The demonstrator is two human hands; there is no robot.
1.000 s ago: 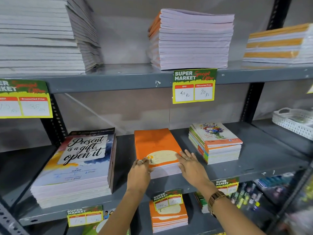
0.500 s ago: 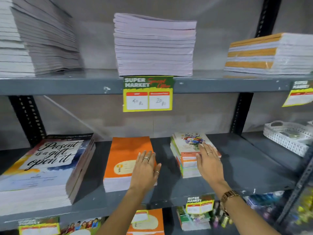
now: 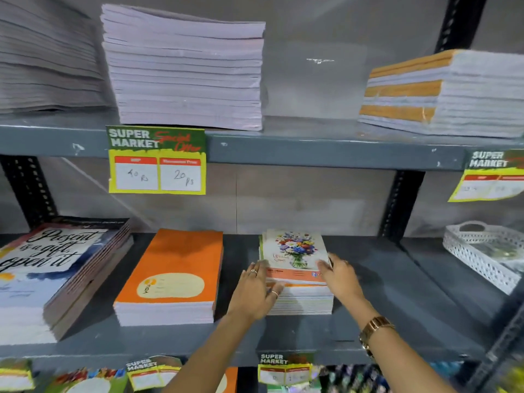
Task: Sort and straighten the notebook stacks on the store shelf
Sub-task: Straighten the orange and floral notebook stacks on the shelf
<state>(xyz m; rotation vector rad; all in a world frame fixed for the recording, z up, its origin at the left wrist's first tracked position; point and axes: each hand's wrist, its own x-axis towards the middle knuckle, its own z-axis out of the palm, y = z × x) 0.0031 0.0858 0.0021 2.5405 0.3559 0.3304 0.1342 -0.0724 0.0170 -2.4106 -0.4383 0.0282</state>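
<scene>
A small stack of notebooks with a flower-bouquet cover sits mid-right on the grey middle shelf. My left hand presses flat against the stack's left side, fingers spread. My right hand lies against its right front corner, fingers on the top cover; a gold watch is on that wrist. To the left stands an orange notebook stack, untouched, and further left a large stack with a "Present is a gift, open it" cover.
The upper shelf carries tall stacks of pale notebooks, a grey stack at left and an orange-banded stack at right. Price tags hang from shelf edges. A white lattice basket stands at right. More stock lies below.
My left hand has left the orange stack and moved right to the flower stack's left side. My right hand has stayed on the flower stack, now at its right corner. The view has shifted right.
</scene>
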